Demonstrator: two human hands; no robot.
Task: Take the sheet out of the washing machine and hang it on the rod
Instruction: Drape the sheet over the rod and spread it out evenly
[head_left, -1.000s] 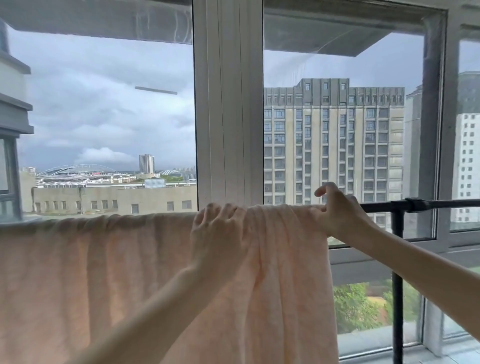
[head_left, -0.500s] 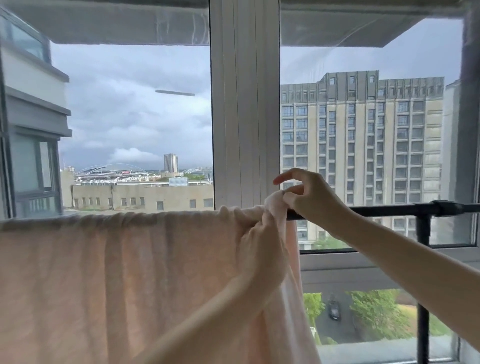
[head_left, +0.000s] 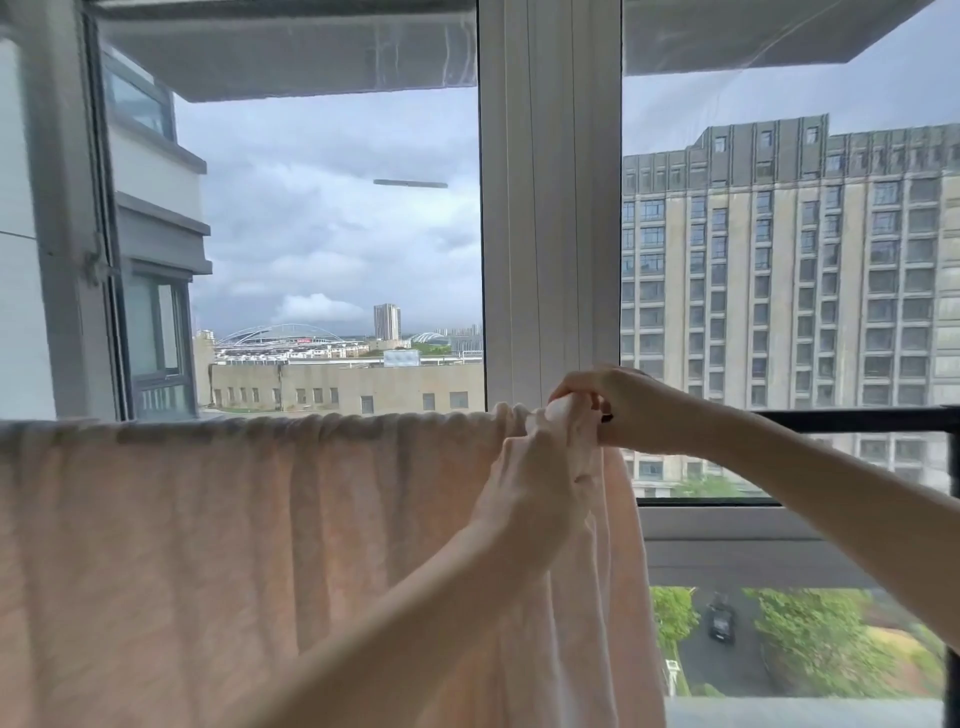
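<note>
Pink sheet (head_left: 218, 545) draped over black rod (head_left: 852, 420), at window.
Left hand (head_left: 535, 499) and right hand (head_left: 623, 410) both pinching bunched right edge at rod; fingers curled tight on fabric.

Sheet (head_left: 218, 545) draped over black rod (head_left: 857, 420)

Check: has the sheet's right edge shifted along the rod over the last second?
Yes. The sheet edge ran past the white window mullion toward the rod's black upright; now it sits bunched under the mullion, pinched by the left hand and right hand.
</note>
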